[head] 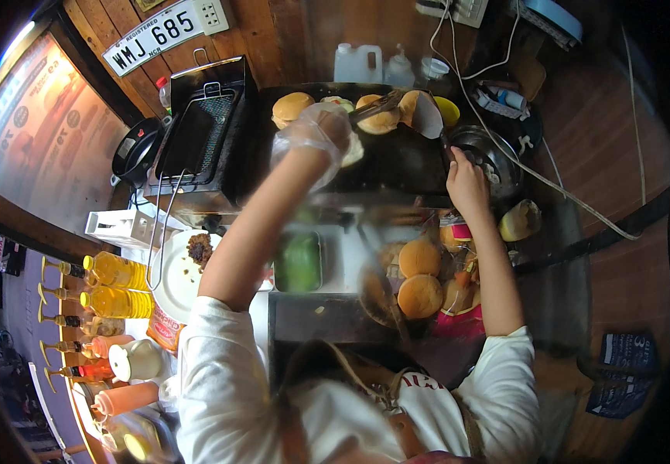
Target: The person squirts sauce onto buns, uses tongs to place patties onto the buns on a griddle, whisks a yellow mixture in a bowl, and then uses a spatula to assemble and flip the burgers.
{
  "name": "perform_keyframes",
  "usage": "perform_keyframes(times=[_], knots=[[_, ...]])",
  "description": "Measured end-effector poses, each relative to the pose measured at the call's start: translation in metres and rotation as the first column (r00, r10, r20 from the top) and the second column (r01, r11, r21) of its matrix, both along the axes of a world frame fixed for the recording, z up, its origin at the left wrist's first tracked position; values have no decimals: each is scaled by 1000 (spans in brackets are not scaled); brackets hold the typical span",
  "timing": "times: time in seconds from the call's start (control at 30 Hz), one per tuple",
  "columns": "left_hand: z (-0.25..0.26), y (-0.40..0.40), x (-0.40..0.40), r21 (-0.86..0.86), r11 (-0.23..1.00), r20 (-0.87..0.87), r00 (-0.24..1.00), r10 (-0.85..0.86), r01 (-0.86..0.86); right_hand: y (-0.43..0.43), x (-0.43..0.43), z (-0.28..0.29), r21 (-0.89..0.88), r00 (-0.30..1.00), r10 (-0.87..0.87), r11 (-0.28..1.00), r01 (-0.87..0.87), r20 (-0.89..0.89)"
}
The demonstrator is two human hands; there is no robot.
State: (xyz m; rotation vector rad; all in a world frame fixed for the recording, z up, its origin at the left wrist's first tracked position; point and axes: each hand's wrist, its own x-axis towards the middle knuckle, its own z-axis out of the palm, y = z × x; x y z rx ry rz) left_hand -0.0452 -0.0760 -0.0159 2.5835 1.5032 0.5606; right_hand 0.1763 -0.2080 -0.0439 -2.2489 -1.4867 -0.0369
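Note:
My left hand (319, 129), in a clear plastic glove, reaches over the black griddle (404, 171) and grips dark metal tongs (382, 105). Their tips lie over a burger bun (379, 120) and beside another bun piece (413, 107). My right hand (467, 177) is bare and holds a spatula by its dark handle; the spatula's pale blade (428, 118) rests against that bun piece. Left of the glove sits a further bun (292, 109). Behind the glove a topped bun half (338, 103) shows green. A pale flat food piece (353, 151) is partly hidden by the glove.
A tabletop griller (198, 133) stands left of the griddle, a steel bowl (494, 156) right. A white cable (544, 174) crosses beside my right arm. Nearer are bagged buns (420, 278), a green-filled tray (299, 261), a plate (175, 284) with cooked meat, and oil bottles (117, 304).

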Motion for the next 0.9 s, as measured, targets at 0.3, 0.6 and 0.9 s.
perform_keyframes(times=[0.3,0.6,0.9], knots=[[38,-50,-116,166,985,-140,990,-25,48,-56,12,42,-83,769,50,988,-133,-638],[15,-79,-163,-91,985,-264,957,121,-150,-9,7,28,-325,918,273,873,-362,-288],[10,-69,-152,-127,991,-201,979,24,-50,22,-31,42,-278,888,375,853,-443,-266]])
